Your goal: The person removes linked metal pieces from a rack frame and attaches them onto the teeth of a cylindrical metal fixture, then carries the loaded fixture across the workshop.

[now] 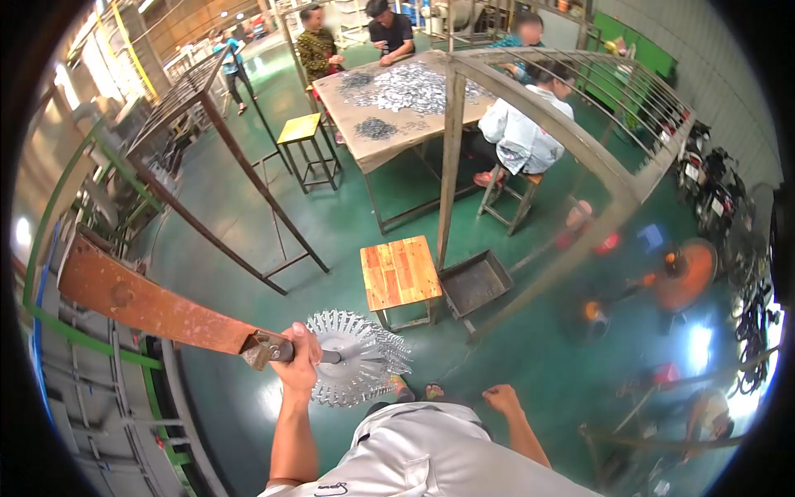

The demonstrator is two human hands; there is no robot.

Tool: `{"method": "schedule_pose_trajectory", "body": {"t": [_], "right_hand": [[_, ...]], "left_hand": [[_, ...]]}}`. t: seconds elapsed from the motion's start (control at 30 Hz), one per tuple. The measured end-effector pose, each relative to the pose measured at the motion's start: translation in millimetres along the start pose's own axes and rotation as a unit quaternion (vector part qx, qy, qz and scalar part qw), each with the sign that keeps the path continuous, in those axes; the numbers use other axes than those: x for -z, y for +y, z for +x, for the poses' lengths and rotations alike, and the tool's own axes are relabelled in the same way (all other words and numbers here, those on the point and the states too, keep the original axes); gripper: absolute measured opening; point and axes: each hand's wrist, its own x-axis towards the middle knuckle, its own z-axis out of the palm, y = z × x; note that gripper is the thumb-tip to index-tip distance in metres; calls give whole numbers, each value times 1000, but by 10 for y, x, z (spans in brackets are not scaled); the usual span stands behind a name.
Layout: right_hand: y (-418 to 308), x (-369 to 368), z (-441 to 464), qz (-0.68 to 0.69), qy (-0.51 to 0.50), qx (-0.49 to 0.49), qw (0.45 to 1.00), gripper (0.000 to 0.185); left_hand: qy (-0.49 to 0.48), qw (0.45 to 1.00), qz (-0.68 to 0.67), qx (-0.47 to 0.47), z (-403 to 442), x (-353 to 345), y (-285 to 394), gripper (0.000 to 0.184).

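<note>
The person's left hand [300, 358] is closed around a dark metal shaft [331, 357], fingers wrapped fully about it. At one end of the shaft, just beside the hand, is a silver metal disc fringed with many thin, upright-looking pieces [352, 362], above the green floor [248, 340]. At the other end, a metal clamp joins a broad, flat, orange-brown bar [157, 294]. The right hand [503, 399] hangs apart from these, fingers loosely curled; whether it holds anything cannot be told.

Beyond stands a square stool with a striped wooden top [401, 272], a dark metal tray [478, 284] beside its right edge. Farther off, a brown-covered worktop [364, 156] bears a wide heap of pale metal pieces [414, 87] around its middle and a small dark pile [376, 128] toward its near left corner.
</note>
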Motion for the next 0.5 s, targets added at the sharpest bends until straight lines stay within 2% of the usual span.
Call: {"method": "schedule_pose_trajectory", "body": {"t": [0.17,0.37,0.43,0.47,0.5], "right_hand": [[183,391,6,-67,-28,3,997,27],[294,655,36,-148,-76,-59,984,24],[631,592,300,-171,-86,-27,981,31],[891,518,468,-204,-58,1,977,33],[868,530,427,-262,-48,64,962,29]], "left_hand": [[34,999,18,11,-190,117,177,49],[99,993,63,-5,-415,390,130,47],[130,988,76,-19,-491,527,52,45],[133,987,67,-54,-512,575,42,43],[178,978,91,-58,-556,618,6,41]]}}
